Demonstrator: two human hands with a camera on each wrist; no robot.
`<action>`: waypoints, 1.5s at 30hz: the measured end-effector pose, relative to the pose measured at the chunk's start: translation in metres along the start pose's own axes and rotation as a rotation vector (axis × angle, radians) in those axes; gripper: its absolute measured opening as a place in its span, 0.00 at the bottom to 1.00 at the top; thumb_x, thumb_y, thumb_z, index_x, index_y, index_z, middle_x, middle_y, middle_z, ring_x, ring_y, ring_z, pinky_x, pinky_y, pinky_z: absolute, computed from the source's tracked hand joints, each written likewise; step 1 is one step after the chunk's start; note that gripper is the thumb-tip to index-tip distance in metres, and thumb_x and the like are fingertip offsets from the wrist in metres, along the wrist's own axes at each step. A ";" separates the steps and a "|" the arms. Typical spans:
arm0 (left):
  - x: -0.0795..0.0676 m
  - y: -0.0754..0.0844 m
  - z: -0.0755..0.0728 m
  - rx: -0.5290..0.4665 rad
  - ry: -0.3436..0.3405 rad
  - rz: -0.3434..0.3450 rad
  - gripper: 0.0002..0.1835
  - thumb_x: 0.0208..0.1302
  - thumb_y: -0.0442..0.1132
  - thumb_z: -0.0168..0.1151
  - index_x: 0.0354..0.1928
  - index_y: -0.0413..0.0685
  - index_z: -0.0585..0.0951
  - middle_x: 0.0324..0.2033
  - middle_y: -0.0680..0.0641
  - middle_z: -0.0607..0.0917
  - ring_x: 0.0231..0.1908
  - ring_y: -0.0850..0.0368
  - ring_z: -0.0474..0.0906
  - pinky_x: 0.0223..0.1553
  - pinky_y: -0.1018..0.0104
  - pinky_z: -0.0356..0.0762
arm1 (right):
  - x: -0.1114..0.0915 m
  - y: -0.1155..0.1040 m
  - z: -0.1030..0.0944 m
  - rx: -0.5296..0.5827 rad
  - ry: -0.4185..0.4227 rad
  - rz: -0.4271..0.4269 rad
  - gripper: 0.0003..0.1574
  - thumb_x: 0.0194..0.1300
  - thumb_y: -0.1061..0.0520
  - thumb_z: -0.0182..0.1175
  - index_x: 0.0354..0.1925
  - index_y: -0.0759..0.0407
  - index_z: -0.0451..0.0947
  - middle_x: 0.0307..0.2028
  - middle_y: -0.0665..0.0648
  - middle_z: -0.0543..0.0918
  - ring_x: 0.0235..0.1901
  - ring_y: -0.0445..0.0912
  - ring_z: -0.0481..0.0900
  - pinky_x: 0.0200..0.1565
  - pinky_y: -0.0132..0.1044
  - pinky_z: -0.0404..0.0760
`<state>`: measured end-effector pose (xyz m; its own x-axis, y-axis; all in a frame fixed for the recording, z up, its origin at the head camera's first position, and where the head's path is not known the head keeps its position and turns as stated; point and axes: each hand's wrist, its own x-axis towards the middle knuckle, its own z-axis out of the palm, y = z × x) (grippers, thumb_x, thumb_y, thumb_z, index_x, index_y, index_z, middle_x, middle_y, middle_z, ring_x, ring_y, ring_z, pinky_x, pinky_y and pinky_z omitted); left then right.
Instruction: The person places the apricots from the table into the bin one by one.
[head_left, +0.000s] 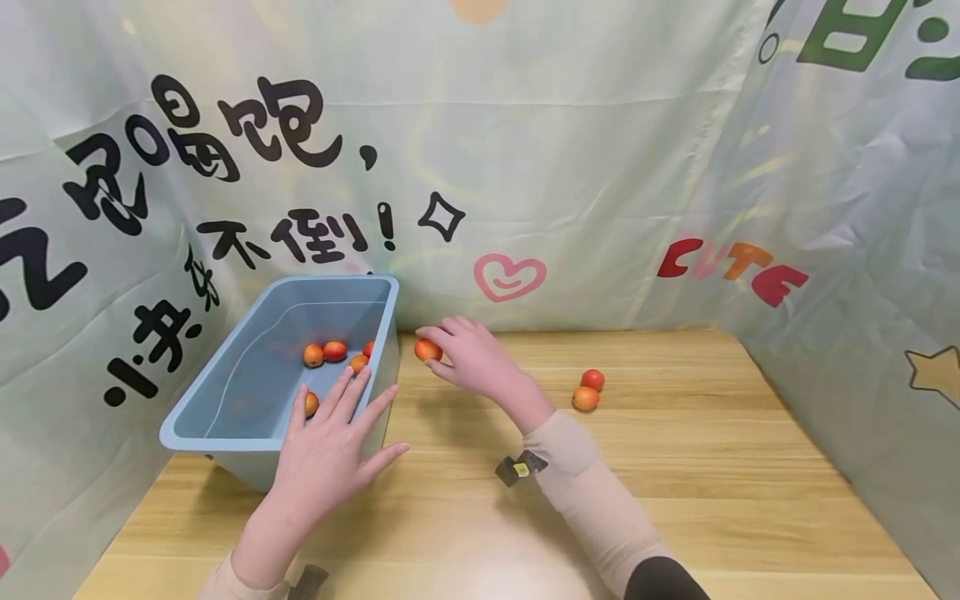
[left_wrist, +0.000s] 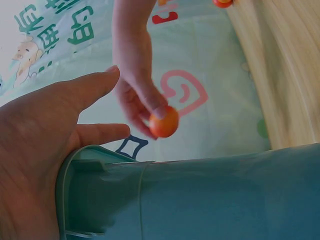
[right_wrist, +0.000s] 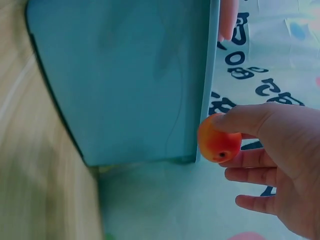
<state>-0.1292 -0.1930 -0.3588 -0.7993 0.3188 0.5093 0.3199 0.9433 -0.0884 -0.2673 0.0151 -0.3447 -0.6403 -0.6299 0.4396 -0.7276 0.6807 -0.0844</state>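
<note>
My right hand (head_left: 471, 357) pinches a small round orange-red fruit (head_left: 428, 349) between thumb and fingers. It hovers over the table just right of the blue plastic bin (head_left: 277, 444). Seen from the right wrist, the held fruit (right_wrist: 219, 139) has a dark spot at one end and overlaps the bin's rim. My left hand (head_left: 327, 454), fingers straight and spread, lies over the bin's near right corner. Inside the bin are several similar fruits (head_left: 334, 351), one of them partly hidden behind the left fingers.
Two more fruits, a redder one (head_left: 592, 380) and an orange one (head_left: 586, 398), sit together on the wooden table (head_left: 675, 467) to the right. Printed cloth (head_left: 570, 167) hangs behind the table and along its sides. The bin stands at the table's left.
</note>
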 end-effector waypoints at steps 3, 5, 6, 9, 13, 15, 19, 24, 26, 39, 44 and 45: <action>0.000 0.000 0.000 0.003 -0.003 0.000 0.39 0.51 0.71 0.63 0.65 0.66 0.74 0.69 0.45 0.71 0.70 0.46 0.65 0.64 0.29 0.55 | 0.006 -0.006 -0.003 0.012 0.020 -0.018 0.26 0.65 0.47 0.63 0.60 0.49 0.76 0.50 0.52 0.81 0.51 0.47 0.76 0.55 0.43 0.77; 0.000 0.000 0.000 0.005 -0.001 0.003 0.39 0.51 0.71 0.62 0.65 0.66 0.74 0.69 0.45 0.71 0.70 0.45 0.65 0.64 0.29 0.56 | 0.010 -0.009 -0.004 0.016 0.036 -0.032 0.27 0.65 0.47 0.63 0.61 0.49 0.75 0.51 0.52 0.81 0.52 0.47 0.76 0.55 0.42 0.77; 0.000 0.000 0.000 0.006 0.002 0.004 0.39 0.50 0.71 0.62 0.65 0.66 0.74 0.69 0.45 0.71 0.70 0.45 0.65 0.64 0.29 0.56 | 0.011 -0.011 -0.004 0.021 0.047 -0.040 0.27 0.65 0.47 0.62 0.61 0.50 0.75 0.51 0.52 0.81 0.53 0.47 0.76 0.55 0.42 0.77; -0.001 0.000 0.000 0.006 0.012 0.009 0.39 0.50 0.71 0.63 0.64 0.65 0.75 0.68 0.44 0.71 0.70 0.45 0.65 0.63 0.29 0.56 | 0.017 -0.015 -0.005 0.036 0.094 -0.074 0.27 0.66 0.47 0.62 0.61 0.50 0.75 0.51 0.52 0.81 0.52 0.47 0.77 0.55 0.42 0.77; -0.001 -0.001 0.000 0.000 0.008 0.006 0.39 0.50 0.71 0.63 0.65 0.65 0.75 0.69 0.44 0.71 0.70 0.45 0.65 0.64 0.29 0.55 | 0.025 -0.018 0.000 0.047 0.175 -0.125 0.27 0.65 0.48 0.63 0.61 0.52 0.75 0.50 0.53 0.81 0.51 0.47 0.78 0.54 0.41 0.78; 0.000 -0.001 0.000 -0.002 0.003 0.005 0.39 0.50 0.71 0.63 0.65 0.65 0.75 0.69 0.44 0.71 0.70 0.45 0.64 0.64 0.29 0.55 | 0.029 -0.019 0.003 0.047 0.211 -0.145 0.27 0.65 0.49 0.63 0.61 0.52 0.76 0.49 0.54 0.81 0.51 0.47 0.78 0.53 0.41 0.78; 0.000 -0.001 0.001 -0.003 -0.005 0.004 0.40 0.50 0.71 0.62 0.65 0.66 0.74 0.69 0.44 0.70 0.70 0.45 0.64 0.64 0.29 0.55 | 0.038 -0.021 0.007 0.046 0.231 -0.159 0.28 0.66 0.48 0.62 0.62 0.51 0.75 0.51 0.54 0.81 0.52 0.47 0.78 0.54 0.40 0.78; 0.000 -0.001 0.001 -0.009 -0.002 0.005 0.40 0.50 0.71 0.62 0.65 0.66 0.74 0.70 0.44 0.70 0.71 0.45 0.64 0.65 0.29 0.53 | 0.049 -0.028 0.011 0.055 0.208 -0.168 0.28 0.67 0.47 0.61 0.64 0.50 0.73 0.55 0.53 0.80 0.54 0.47 0.77 0.56 0.40 0.77; 0.000 -0.002 0.001 -0.009 0.006 0.009 0.40 0.50 0.71 0.62 0.65 0.66 0.74 0.69 0.44 0.70 0.70 0.45 0.64 0.65 0.29 0.53 | 0.053 -0.030 0.013 0.055 0.195 -0.177 0.28 0.68 0.47 0.60 0.64 0.50 0.73 0.56 0.53 0.80 0.55 0.47 0.77 0.56 0.39 0.77; 0.000 -0.002 0.001 -0.007 0.040 0.029 0.39 0.50 0.70 0.62 0.65 0.65 0.75 0.69 0.43 0.71 0.69 0.44 0.67 0.65 0.29 0.54 | 0.062 -0.038 0.025 0.045 0.178 -0.216 0.26 0.68 0.48 0.61 0.62 0.50 0.75 0.54 0.52 0.80 0.54 0.46 0.77 0.52 0.38 0.77; 0.001 -0.003 0.001 -0.005 0.039 0.034 0.39 0.50 0.70 0.62 0.65 0.65 0.74 0.69 0.43 0.71 0.69 0.44 0.67 0.65 0.29 0.54 | 0.057 -0.034 0.026 0.061 0.192 -0.192 0.26 0.67 0.48 0.62 0.62 0.51 0.75 0.53 0.52 0.81 0.54 0.46 0.77 0.53 0.40 0.78; 0.000 -0.003 0.001 -0.004 0.038 0.035 0.39 0.50 0.70 0.62 0.65 0.65 0.74 0.69 0.43 0.71 0.69 0.44 0.67 0.65 0.28 0.54 | 0.055 -0.032 0.027 0.061 0.198 -0.186 0.26 0.67 0.48 0.62 0.61 0.51 0.76 0.53 0.52 0.81 0.54 0.46 0.77 0.53 0.40 0.78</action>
<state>-0.1311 -0.1952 -0.3595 -0.7675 0.3481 0.5383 0.3497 0.9311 -0.1035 -0.2856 -0.0516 -0.3415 -0.4382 -0.6522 0.6185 -0.8455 0.5326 -0.0373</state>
